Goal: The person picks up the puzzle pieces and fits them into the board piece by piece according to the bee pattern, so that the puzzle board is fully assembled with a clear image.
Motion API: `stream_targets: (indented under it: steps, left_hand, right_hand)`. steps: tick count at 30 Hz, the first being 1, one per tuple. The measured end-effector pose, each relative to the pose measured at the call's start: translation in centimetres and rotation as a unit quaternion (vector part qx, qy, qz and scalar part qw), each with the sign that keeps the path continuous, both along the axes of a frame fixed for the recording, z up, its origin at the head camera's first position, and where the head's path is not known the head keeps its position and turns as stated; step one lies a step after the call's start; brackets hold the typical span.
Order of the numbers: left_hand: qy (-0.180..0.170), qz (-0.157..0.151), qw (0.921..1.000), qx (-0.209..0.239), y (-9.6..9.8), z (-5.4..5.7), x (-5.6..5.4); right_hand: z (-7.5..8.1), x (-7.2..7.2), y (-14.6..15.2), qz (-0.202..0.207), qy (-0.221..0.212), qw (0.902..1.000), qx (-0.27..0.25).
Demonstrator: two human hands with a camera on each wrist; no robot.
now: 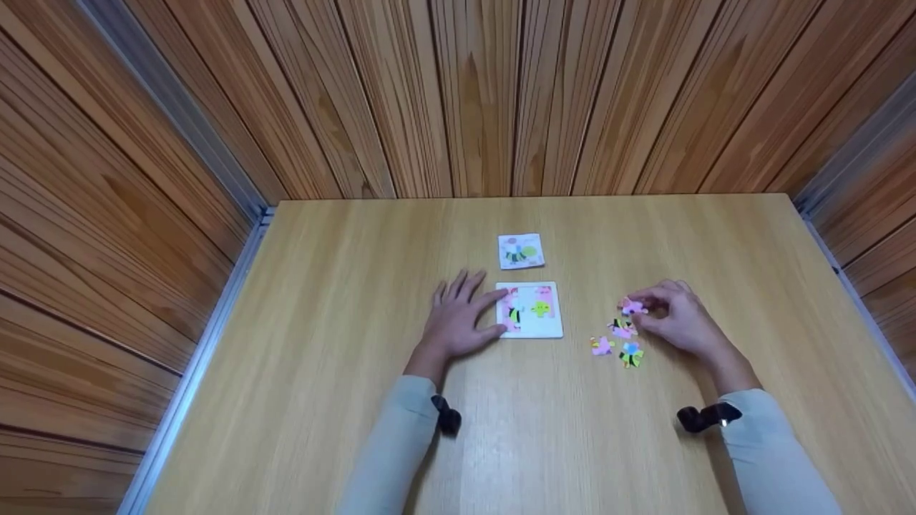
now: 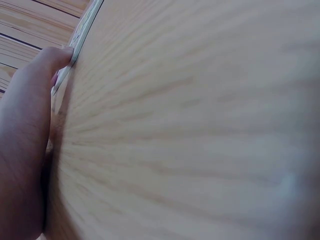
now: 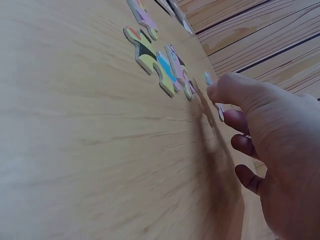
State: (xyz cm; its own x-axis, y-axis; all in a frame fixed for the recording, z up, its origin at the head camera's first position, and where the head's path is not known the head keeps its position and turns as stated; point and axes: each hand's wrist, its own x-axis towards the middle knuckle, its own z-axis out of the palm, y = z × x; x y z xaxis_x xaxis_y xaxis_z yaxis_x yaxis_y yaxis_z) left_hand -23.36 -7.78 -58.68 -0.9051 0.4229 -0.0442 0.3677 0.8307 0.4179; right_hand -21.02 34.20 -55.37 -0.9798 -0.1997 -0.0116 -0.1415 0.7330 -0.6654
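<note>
My left hand (image 1: 458, 322) lies with fingers spread at the left side of a white puzzle board (image 1: 540, 332). Its thumb and index finger rest on the board's left edge; in the left wrist view the thumb (image 2: 52, 60) touches the rim. In the board sit pink pieces along the left and top right, and a yellow-green piece (image 1: 541, 308). My right hand (image 1: 680, 315) pinches a pink puzzle piece (image 1: 632, 307) between thumb and fingers, partly hidden behind the thumb in the right wrist view. Just below lie a black-striped pink piece (image 1: 622, 328), a pink piece (image 1: 602, 346) and a yellow-green piece (image 1: 631, 355).
A square picture card (image 1: 522, 252) with a striped bee design lies behind the board. The wooden table (image 1: 343, 300) is bordered by wood-panelled walls (image 1: 472, 100) at the back and sides. A dark wrist camera (image 1: 708, 416) is strapped on the right sleeve.
</note>
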Motion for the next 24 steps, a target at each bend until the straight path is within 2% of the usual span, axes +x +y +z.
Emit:
stream_targets:
  steps: [10,19,24]
  left_hand:
    - [0.000,0.000,1.0000,0.005,-0.1,0.1,0.1]
    - [0.001,-0.002,0.9999,0.010,-0.1,0.1,-0.1]
    - [0.001,-0.001,1.0000,0.002,-0.1,0.0,0.0]
  right_hand:
    - [0.1,-0.1,-0.7,-0.008,0.022,0.9996,-0.015]
    - [-0.3,-0.5,-2.0,0.008,0.043,0.9988,-0.022]
    - [-0.4,-0.6,-2.8,0.016,0.040,0.9988,-0.023]
